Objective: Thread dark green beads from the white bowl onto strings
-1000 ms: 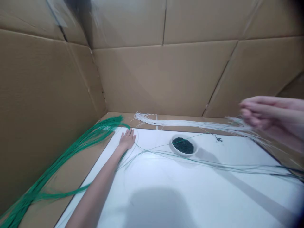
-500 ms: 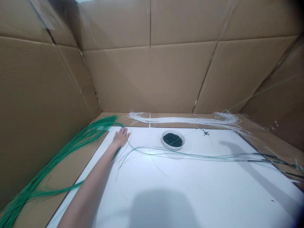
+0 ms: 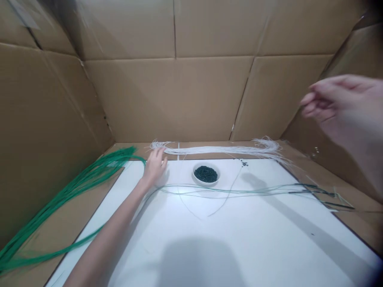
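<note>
My left hand (image 3: 155,164) reaches over the far left of the white board, fingers stretched out and slightly apart, fingertips near the left end of the white strands (image 3: 209,150). Beside its wrist, thin green strands (image 3: 269,190) run across the board to dark-beaded ends on the right. My right hand (image 3: 338,101) is raised at the right, blurred, with thumb and fingers closed together; anything between them cannot be made out. A white bowl (image 3: 194,175) of small dark green beads (image 3: 206,174) stands on the board between the hands, lower than the right one.
A thick bundle of green strands (image 3: 72,187) lies along the left, one part curving onto the white board (image 3: 185,247). Several loose dark beads (image 3: 244,162) lie right of the bowl. Cardboard walls (image 3: 167,95) enclose the back and sides.
My left hand has lifted from the green bundle's end and moved toward the white strands. My right hand has come into view. The green strand stretched to the upper right no longer shows there.
</note>
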Tool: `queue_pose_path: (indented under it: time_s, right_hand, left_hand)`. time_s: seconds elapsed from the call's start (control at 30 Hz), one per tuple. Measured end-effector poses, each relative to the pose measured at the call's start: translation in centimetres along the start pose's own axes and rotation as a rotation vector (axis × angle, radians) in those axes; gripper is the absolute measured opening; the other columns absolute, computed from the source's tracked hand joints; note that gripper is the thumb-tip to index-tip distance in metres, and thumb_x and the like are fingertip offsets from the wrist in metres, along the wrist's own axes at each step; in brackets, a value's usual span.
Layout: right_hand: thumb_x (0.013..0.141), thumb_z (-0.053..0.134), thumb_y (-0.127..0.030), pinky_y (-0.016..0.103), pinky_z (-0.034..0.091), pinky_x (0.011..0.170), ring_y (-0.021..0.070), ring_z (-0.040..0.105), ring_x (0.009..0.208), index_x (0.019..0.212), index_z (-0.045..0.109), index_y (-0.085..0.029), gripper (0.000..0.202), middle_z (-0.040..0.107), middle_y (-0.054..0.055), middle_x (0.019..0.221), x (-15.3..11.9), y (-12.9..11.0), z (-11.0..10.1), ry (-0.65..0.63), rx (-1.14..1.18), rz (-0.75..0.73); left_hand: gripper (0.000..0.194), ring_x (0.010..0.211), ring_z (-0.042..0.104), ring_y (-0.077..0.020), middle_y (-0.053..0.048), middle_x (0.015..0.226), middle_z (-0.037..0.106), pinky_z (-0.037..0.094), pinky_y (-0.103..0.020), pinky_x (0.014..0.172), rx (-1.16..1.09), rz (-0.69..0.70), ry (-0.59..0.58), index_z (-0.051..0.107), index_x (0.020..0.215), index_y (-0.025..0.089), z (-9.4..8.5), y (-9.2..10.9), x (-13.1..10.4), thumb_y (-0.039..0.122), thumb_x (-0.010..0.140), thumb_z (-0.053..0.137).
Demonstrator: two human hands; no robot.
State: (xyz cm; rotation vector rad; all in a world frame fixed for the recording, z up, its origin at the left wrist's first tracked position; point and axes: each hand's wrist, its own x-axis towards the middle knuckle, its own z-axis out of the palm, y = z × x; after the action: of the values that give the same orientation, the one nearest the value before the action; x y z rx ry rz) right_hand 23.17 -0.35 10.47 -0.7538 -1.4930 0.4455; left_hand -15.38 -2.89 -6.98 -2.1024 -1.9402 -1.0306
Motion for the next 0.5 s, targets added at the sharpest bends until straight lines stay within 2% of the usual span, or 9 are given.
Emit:
queue_pose_path:
  time_s: [0.03,0.1,0.17,0.23,0.3,0.37,0.43,0.5]
  right_hand:
    - [0.076,0.057,-0.017,0.027,0.039,0.053,0.0067,0.053,0.051,0.073,0.060,-0.013,0.006,0.057,0.002,0.061,-1.2,0.0,1.0,-0.025,0.060,0.083]
    - [0.075,0.058,-0.018,0.025,0.038,0.049,0.0058,0.051,0.048,0.072,0.058,-0.012,0.006,0.057,0.002,0.059,-3.6,0.2,3.0,-0.075,0.110,0.192]
    - [0.074,0.060,-0.021,0.022,0.038,0.047,0.0063,0.051,0.048,0.073,0.058,-0.013,0.009,0.058,0.002,0.060,-5.7,0.6,4.8,-0.127,0.134,0.251]
    - [0.073,0.060,-0.025,0.021,0.040,0.046,0.0069,0.051,0.049,0.073,0.057,-0.013,0.012,0.057,0.001,0.060,-7.6,1.2,6.2,-0.194,0.116,0.282]
    - [0.075,0.058,-0.031,0.021,0.040,0.047,0.0069,0.050,0.048,0.074,0.056,-0.014,0.016,0.058,0.001,0.060,-9.5,1.7,7.4,-0.280,0.084,0.280]
    - [0.076,0.055,-0.035,0.021,0.041,0.048,0.0072,0.049,0.048,0.074,0.055,-0.015,0.020,0.058,0.001,0.060,-11.6,2.4,8.3,-0.386,0.043,0.295]
    - [0.077,0.053,-0.038,0.022,0.040,0.049,0.0078,0.048,0.048,0.076,0.055,-0.016,0.022,0.058,0.001,0.060,-13.8,3.2,9.0,-0.479,0.036,0.356]
    - [0.078,0.050,-0.040,0.022,0.040,0.049,0.0083,0.048,0.049,0.078,0.054,-0.016,0.024,0.058,0.001,0.061,-15.6,4.1,9.5,-0.517,0.063,0.442]
  left_hand:
    - [0.035,0.113,0.044,-0.0222,-0.012,0.118,0.050,0.035,-0.038,0.095,-0.190,0.021,0.003,0.045,0.115,0.015,-0.5,2.3,0.3,0.028,0.084,0.037]
    - [0.034,0.103,0.052,-0.0193,-0.009,0.112,0.055,0.042,-0.034,0.087,-0.578,0.067,-0.081,0.046,0.113,0.017,-1.6,6.8,0.8,0.032,0.083,0.040]
    - [0.036,0.105,0.051,-0.0183,-0.008,0.115,0.054,0.043,-0.031,0.086,-0.859,0.100,-0.181,0.045,0.114,0.018,-2.8,10.8,1.0,0.032,0.081,0.046]
    - [0.041,0.113,0.045,-0.0192,-0.007,0.121,0.050,0.040,-0.031,0.091,-1.038,0.090,-0.239,0.044,0.117,0.020,-3.6,13.7,1.0,0.030,0.078,0.053]
    - [0.049,0.115,0.043,-0.0212,-0.007,0.130,0.042,0.039,-0.032,0.092,-1.184,-0.029,-0.261,0.041,0.120,0.020,-4.0,15.4,1.0,0.032,0.076,0.056]
    - [0.052,0.112,0.047,-0.0225,-0.011,0.132,0.038,0.040,-0.033,0.089,-1.307,-0.157,-0.307,0.039,0.122,0.018,-3.8,16.1,1.0,0.036,0.076,0.055]
    - [0.049,0.105,0.052,-0.0220,-0.013,0.127,0.044,0.041,-0.034,0.086,-1.381,-0.222,-0.371,0.042,0.119,0.016,-3.2,16.2,0.8,0.040,0.077,0.051]
    - [0.044,0.098,0.055,-0.0213,-0.012,0.117,0.053,0.042,-0.033,0.083,-1.371,-0.233,-0.452,0.050,0.111,0.014,-2.6,15.7,0.4,0.045,0.079,0.045]
